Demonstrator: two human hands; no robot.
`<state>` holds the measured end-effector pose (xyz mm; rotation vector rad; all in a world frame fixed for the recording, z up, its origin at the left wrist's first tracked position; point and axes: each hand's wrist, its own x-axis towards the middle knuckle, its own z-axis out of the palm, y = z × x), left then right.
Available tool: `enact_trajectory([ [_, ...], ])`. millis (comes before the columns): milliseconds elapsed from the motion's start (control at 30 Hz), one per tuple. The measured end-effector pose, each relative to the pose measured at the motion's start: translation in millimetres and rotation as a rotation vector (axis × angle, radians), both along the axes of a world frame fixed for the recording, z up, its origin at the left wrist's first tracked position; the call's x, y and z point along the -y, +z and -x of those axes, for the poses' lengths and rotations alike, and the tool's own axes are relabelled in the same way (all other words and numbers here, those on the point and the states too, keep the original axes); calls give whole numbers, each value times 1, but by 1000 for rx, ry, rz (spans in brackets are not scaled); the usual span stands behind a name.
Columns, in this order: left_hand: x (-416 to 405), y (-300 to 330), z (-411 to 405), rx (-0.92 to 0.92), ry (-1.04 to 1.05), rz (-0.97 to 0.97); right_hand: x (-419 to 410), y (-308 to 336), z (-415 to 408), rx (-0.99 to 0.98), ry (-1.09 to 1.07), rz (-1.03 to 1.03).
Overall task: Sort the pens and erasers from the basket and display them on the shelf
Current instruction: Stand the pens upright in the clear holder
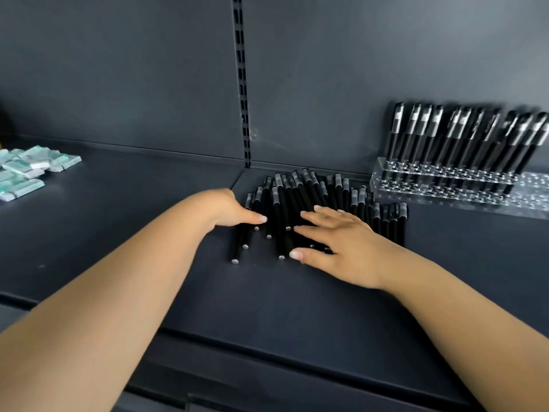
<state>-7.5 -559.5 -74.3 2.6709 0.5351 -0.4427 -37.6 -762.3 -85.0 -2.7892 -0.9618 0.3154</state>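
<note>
Forearms are stretched forward over the dark shelf [148,233], and both hands are laid at the pile of loose pens [297,203], which is taken as the landmark. The right hand [341,245] is rested flat on the near right part of the pile, its fingers [309,217] straight and spread apart, nothing gripped; several pens are covered by the palm. The left hand [228,208] is placed against the near left edge of the pile, thumb extended onto the pens; its other fingers are hidden behind the hand, so whether they are curled cannot be told. The pens are black with grey ends, lying roughly parallel, pointed from front to back.

Just right of the pile and slightly behind it, a clear pen holder [463,188] is set against the back panel [118,84], with a row of upright pens [463,138] stood in it, slightly blurred. Far left of the pile, a heap of wrapped erasers [26,171] is seen. Directly behind the pile, a slotted upright [242,84] is fixed in the back panel.
</note>
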Motion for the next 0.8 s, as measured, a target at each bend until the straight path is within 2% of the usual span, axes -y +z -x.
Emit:
enact_trajectory([
  [100, 4, 11, -1, -20, 15, -71, 1, 1, -1, -6, 9, -6],
  [200, 1, 11, -4, -6, 87, 42, 1, 0, -1, -9, 20, -15],
  [333, -6, 12, 4, 87, 228, 322, 3, -1, -4, -6, 31, -30],
  [467, -15, 17, 21, 91, 299, 635, 3, -3, -6, 6, 31, -55],
  [567, -17, 24, 35, 274, 340, 916, 3, -5, -7, 4, 26, -107],
  [667, 4, 30, 56, 560, 219, 1174, 2, 0, -4, -6, -6, -356],
  [733, 24, 25, 72, 660, 136, 1293, 0, 9, 0, -29, -50, -663],
  [800, 41, 15, 85, 678, 70, 1325, -1, 22, 6, -171, -60, -1013],
])
